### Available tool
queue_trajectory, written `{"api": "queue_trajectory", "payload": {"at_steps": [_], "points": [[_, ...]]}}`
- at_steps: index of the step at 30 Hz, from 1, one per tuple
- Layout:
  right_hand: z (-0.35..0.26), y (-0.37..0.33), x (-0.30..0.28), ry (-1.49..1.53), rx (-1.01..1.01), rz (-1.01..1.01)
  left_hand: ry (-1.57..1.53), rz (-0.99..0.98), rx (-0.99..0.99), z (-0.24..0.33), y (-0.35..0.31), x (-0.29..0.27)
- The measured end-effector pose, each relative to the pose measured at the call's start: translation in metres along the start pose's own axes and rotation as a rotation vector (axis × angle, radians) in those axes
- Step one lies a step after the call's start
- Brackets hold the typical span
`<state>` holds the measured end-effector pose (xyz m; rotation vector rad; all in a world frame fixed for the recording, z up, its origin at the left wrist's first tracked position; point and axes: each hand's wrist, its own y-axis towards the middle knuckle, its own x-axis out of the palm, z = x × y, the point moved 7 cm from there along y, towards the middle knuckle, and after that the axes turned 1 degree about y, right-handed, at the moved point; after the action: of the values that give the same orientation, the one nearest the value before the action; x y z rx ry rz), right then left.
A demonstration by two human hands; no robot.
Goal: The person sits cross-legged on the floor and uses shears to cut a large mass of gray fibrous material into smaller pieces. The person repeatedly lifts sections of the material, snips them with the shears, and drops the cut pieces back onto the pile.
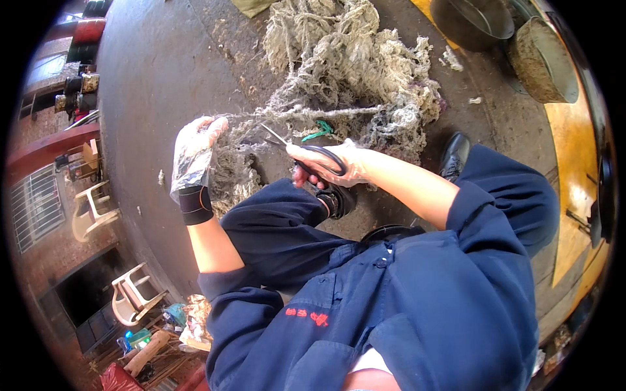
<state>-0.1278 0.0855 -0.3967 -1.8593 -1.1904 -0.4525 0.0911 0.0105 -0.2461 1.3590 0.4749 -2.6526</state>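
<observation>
A large heap of tangled grey-white fibre (345, 62) lies on the floor in front of me. My left hand (197, 146), in a clear plastic glove with a black band at the wrist, is closed at the left end of a stretched fibre strand (326, 113) that runs into the heap. Black-handled scissors (274, 134) are in my gloved right hand (349, 161), the blades slightly apart and pointing up-left, just below the strand. Beside the blades lies a green strip (319, 131) on the fibre. More loose fibre (235, 173) spreads beneath my hands.
Two round metal tubs (544, 62) stand at the far right by a yellow floor area (567, 140). Chairs (134, 296), a barred window (38, 207) and piled wood and rubbish (150, 348) line the left side. My shoes (455, 155) are close to the fibre.
</observation>
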Motion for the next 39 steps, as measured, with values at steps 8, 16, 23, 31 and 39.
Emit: {"api": "queue_trajectory", "payload": {"at_steps": [8,16,23,31,39], "points": [[-0.006,0.059,0.015,0.121,-0.173,-0.014,-0.013,-0.020,-0.036,-0.002,-0.002,0.002],[-0.036,0.050,0.024,0.081,-0.186,0.008,0.080,-0.157,0.033,-0.009,-0.003,0.010],[-0.060,0.026,0.033,0.068,-0.236,0.089,-0.144,-0.110,0.330,0.006,-0.014,0.023],[-0.073,-0.005,0.000,0.239,-0.381,0.250,-0.104,-0.164,0.337,0.006,-0.009,0.031],[0.015,-0.015,-0.041,-0.382,0.169,0.163,-0.172,-0.122,0.129,-0.014,0.004,0.014]]}}
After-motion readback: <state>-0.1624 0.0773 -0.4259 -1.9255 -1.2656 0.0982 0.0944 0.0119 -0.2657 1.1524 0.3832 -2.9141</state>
